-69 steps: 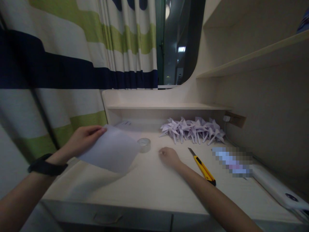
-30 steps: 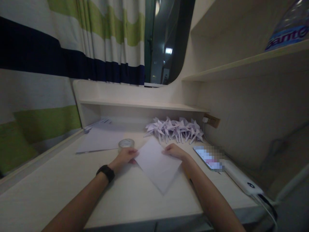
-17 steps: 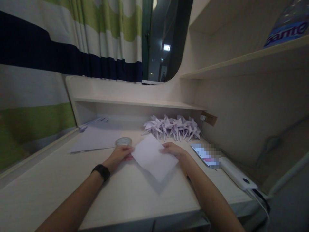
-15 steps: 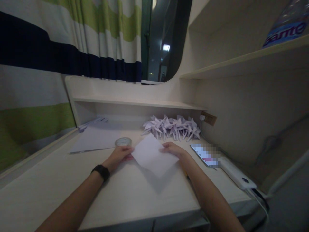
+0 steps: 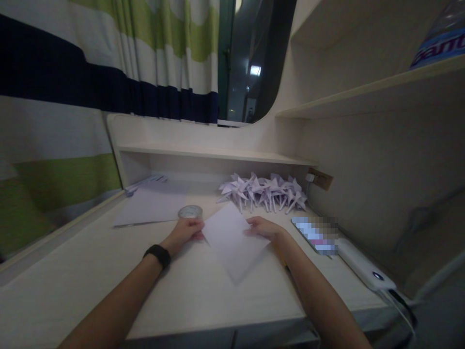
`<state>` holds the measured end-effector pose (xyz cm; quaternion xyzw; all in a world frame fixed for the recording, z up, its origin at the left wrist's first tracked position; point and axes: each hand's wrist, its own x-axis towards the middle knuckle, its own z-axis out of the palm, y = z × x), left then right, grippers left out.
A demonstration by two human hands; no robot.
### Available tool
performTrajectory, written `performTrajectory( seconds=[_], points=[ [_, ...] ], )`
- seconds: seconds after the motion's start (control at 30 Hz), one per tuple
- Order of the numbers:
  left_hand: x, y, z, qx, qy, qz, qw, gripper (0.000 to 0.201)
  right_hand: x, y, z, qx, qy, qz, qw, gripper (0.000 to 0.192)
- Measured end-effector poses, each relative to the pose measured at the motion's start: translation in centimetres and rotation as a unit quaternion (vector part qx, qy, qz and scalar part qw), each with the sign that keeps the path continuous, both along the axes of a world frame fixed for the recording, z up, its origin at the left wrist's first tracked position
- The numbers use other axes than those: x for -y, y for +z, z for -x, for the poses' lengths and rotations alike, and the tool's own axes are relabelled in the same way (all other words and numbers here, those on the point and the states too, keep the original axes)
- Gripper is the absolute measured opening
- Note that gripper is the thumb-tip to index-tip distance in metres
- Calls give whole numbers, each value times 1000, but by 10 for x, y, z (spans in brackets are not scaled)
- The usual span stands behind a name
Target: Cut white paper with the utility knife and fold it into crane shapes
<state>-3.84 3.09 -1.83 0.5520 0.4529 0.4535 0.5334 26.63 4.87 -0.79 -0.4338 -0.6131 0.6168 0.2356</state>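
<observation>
1. Dim, greyish indoor light; colours muted.
2. Brightest spot: small lamp (image 5: 255, 70) beyond dark window gap.
3. Soft shadow under paper sheet (image 5: 232, 240) on desk (image 5: 90, 271).
4. Edges bowed by wide lens; shelf (image 5: 363, 92) lines curve.
5. Slight overall softness.

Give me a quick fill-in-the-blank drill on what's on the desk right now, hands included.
1. Both hands, the left hand and the right hand, hold one sheet of ____ between them.
2. The roll of clear tape sits just beyond the ____ hand.
3. The pile of folded paper shapes lies under the low ____ at the back of the desk.
4. A dark band is worn on the ____ wrist.

Missing words: paper; left; shelf; left
</observation>
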Motion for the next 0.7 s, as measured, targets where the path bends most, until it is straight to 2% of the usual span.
performTrajectory(
  seconds=[0.17, 0.3, 0.5, 0.7],
  points=[
    [-1, -2, -4, -6, 14, -20, 1000, 35, 0, 0, 3, 39, -63, -11, 997, 31],
    [-4, -1, -3, 1, 58, -24, 998, 31, 2, 8, 6, 20, -86, -15, 996, 28],
    [-6, 3, 3, 65, 66, -25, 995, 30, 8, 17, 7, -57, -30, -3, 998, 44],
    [-4, 8, 5, 57, 8, -10, 998, 33, 11, 17, 5, -70, -10, -13, 997, 49]
  ],
)
